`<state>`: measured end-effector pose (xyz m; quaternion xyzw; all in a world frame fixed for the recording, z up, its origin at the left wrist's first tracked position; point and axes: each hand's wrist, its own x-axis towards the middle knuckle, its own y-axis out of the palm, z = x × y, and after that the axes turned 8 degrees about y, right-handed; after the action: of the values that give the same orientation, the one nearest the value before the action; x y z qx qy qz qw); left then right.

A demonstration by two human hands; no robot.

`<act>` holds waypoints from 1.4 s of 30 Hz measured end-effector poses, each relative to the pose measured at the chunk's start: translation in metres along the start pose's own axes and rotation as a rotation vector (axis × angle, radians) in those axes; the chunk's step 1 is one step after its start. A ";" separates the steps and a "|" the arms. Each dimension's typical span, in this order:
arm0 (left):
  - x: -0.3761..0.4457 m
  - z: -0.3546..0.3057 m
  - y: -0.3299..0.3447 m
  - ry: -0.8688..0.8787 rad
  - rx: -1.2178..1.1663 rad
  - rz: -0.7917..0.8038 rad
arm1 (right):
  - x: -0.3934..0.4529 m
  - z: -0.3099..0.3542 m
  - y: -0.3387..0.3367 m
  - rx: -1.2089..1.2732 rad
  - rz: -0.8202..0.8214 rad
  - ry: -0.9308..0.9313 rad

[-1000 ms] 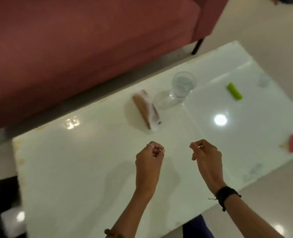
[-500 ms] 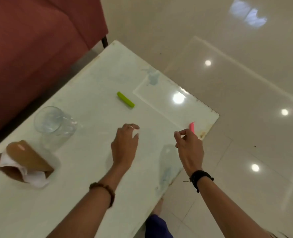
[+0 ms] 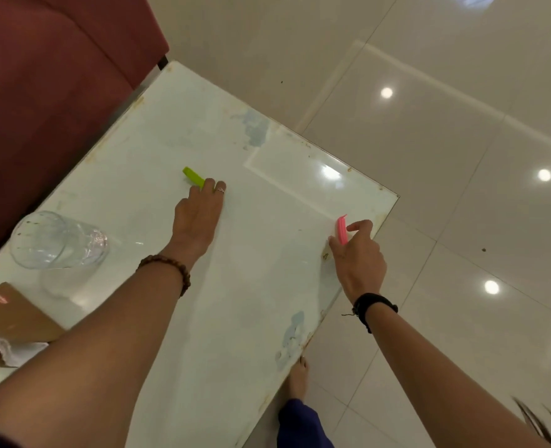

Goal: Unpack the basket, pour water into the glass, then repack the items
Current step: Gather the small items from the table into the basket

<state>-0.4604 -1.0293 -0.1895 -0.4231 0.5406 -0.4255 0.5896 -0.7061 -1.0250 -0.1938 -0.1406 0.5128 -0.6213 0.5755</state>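
Since half a second ago the left hand (image 3: 198,215) has reached forward across the table (image 3: 157,150), fingertips now at the green clip (image 3: 192,176), seemingly touching it. The right hand (image 3: 358,250) has closed in on the pink clip (image 3: 342,229) at the table's edge, fingers around it.

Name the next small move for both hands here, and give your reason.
Probably close the fingers and lift both clips. The left hand lies over one end of the green clip, and the right hand is at the pink clip by the table's edge.
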 end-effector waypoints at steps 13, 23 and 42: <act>-0.131 0.011 -0.015 -0.156 -0.791 -0.263 | -0.114 0.047 0.027 0.068 0.242 -0.218; -0.372 0.103 -0.005 -0.925 -1.563 -0.556 | -0.349 0.087 0.096 0.204 0.659 -0.333; -0.902 0.290 0.093 -1.676 -1.174 -1.051 | -0.846 0.097 0.293 -0.016 1.277 -0.819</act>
<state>-0.2152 -0.1266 -0.0117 -0.9560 -0.1494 0.1136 0.2257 -0.2121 -0.2887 -0.0343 -0.0400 0.2443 -0.0616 0.9669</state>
